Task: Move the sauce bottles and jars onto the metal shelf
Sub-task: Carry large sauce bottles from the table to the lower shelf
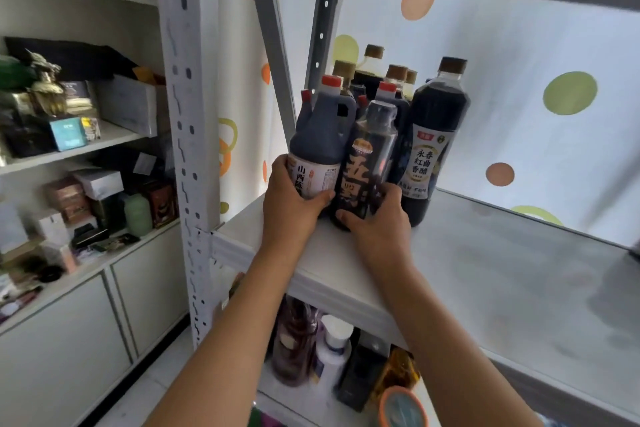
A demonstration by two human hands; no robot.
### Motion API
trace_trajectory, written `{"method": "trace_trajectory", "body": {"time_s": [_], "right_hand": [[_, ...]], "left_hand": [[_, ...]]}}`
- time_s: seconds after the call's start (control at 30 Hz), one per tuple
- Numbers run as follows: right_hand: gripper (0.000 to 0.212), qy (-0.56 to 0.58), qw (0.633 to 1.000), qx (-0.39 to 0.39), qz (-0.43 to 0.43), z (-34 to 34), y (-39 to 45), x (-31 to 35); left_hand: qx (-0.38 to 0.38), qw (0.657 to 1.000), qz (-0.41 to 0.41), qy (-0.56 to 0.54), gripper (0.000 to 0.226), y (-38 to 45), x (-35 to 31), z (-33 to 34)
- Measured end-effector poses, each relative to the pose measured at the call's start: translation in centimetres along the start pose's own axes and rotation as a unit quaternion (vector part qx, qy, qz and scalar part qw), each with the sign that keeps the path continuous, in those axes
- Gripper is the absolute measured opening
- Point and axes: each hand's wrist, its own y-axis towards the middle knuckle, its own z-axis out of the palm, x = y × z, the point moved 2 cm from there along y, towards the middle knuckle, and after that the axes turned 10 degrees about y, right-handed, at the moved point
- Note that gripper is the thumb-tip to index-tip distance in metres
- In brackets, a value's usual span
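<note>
- Metal shelf (485,270): pale board on grey perforated uprights, dotted backdrop behind. A cluster of dark sauce bottles stands at its left rear corner.
- White cabinet (86,322), left of the shelf: open compartments crowded with boxes and small containers.
- Lower tier: several more bottles (311,350) beneath the board, details blurred.
- Tall vinegar bottle (433,146): brown cap, upright, right edge of the cluster.
- Handled jug (320,142): red cap, white label, upright at front left. Left hand (289,208) wraps its lower body, thumb on the label.
- Slim black bottle (369,163): upright on the board between jug and vinegar bottle. Right hand (377,222) grips its base.
</note>
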Motion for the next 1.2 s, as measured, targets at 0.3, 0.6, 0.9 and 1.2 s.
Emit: {"method": "trace_trajectory", "body": {"time_s": [0.3,0.6,0.9,1.2], "right_hand": [[0.066,0.047,0.993,0.041,0.096,-1.3,-0.9,-1.0],[0.054,-0.336,0.905,0.212,-0.155,-5.3,-11.3,-0.7],[0.063,-0.286,0.863,0.358,-0.215,-11.5,-23.7,-10.0],[0.059,-0.093,0.82,0.446,-0.347,-12.8,-37.6,-9.0]], "left_hand": [[0.005,0.977,-0.076,0.197,0.089,-3.2,-0.3,-1.3],[0.052,0.918,0.119,0.376,0.053,-14.3,0.6,-2.0],[0.081,0.877,-0.002,0.474,0.055,-30.5,-3.5,-2.4],[0.017,0.82,-0.135,0.556,0.054,-47.5,-6.2,-10.4]]}}
